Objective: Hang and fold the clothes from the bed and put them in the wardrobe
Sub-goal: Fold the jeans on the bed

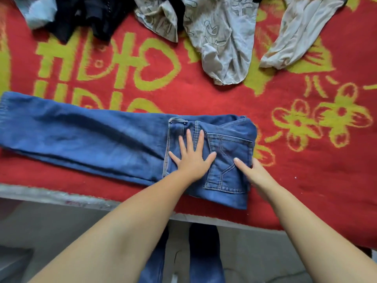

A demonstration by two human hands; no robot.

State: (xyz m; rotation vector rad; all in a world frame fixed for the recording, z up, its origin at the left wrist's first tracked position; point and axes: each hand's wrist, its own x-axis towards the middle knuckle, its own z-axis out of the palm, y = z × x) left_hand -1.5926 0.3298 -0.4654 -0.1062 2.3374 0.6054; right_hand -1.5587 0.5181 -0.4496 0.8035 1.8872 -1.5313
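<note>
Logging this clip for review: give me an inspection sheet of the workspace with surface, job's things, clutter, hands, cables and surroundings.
Surface: red blanket with yellow-green characters and flowers, covering the bed.
Job's things: blue jeans lying flat along the near edge, legs out to the left, waist end folded over at the right, back pocket up.
Clutter: unfolded clothes at the far edge: dark garment, patterned grey garment, pale cream garment, light blue garment.
Hands: left hand pressing flat on the jeans, fingers spread; right hand at the folded right end, fingers partly hidden under the fabric.
Cables: nothing seen.
Surroundings: grey floor; the person's own jeans-clad legs below.
</note>
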